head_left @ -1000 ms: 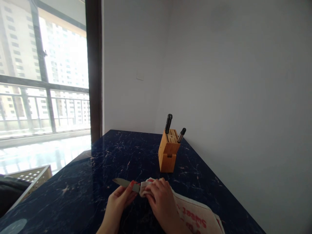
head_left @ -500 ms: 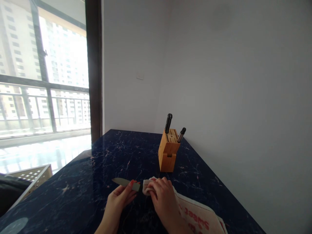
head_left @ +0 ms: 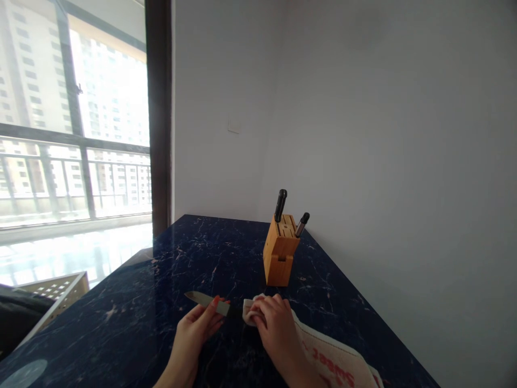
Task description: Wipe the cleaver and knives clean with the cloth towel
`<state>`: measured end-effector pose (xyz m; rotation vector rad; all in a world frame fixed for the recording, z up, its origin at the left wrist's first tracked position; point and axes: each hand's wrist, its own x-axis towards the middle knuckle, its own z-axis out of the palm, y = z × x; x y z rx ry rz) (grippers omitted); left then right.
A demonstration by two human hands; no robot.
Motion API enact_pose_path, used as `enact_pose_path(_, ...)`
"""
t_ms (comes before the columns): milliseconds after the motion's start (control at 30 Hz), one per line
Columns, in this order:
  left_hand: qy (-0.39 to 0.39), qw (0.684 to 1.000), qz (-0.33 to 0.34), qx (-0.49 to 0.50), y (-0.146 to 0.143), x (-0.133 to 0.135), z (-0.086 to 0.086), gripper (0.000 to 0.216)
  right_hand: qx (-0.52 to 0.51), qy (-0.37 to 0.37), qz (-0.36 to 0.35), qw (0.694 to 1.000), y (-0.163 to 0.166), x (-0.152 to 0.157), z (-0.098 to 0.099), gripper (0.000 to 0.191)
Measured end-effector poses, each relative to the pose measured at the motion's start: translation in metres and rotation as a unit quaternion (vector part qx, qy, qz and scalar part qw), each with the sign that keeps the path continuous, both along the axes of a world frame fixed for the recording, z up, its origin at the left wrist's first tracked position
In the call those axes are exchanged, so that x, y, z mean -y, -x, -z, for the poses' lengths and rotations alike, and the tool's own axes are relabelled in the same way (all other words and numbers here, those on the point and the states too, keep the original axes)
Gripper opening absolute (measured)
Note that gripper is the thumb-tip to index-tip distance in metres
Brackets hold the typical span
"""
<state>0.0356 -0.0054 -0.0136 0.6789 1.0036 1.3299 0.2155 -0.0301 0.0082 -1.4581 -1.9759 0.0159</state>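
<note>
My left hand (head_left: 204, 321) pinches a knife by its blade (head_left: 198, 297), with the tip pointing left. Its black handle runs rightward from the blade and is hard to make out against the dark table. Closed around a bunched end of a white towel with red lettering (head_left: 333, 358) is my right hand (head_left: 272, 320), just right of the knife. Whether the towel touches the handle, I cannot tell. The rest of the towel trails down to the right under my right forearm.
Beyond my hands stands a wooden knife block (head_left: 279, 258). A black-handled knife (head_left: 281, 205) and another tool with a black and silver handle (head_left: 302, 224) stick out of it. The dark marbled table (head_left: 202, 253) meets a wall on the right; a perforated crate (head_left: 60, 293) sits at the left.
My right hand and the bunched towel have shifted slightly right, widening the gap to the blade. My left hand with the knife has moved slightly left.
</note>
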Motion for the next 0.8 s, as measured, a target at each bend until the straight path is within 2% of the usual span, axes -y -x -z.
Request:
enact_pose_path(100,-0.006,1.000,-0.005,-0.003,0.002,-0.003,0.000,0.026,-0.002,0.006,0.011,1.000,-0.005,-0.001,0.001,0.016)
enact_pose_path(367,-0.022,0.999,0.025,-0.032,-0.002,-0.004,0.007,0.031,0.003,0.002,-0.024,1.000,0.008,0.002,-0.003,0.017)
enact_pose_path(633,-0.041,0.998,0.002,-0.049,0.010,0.000,-0.011,0.033,0.064,0.007,-0.008,0.998,-0.015,0.001,-0.002,0.017)
enact_pose_path(800,-0.062,0.996,-0.003,-0.063,0.010,-0.001,-0.012,0.035,0.089,0.002,-0.022,0.996,-0.013,0.004,-0.005,0.015)
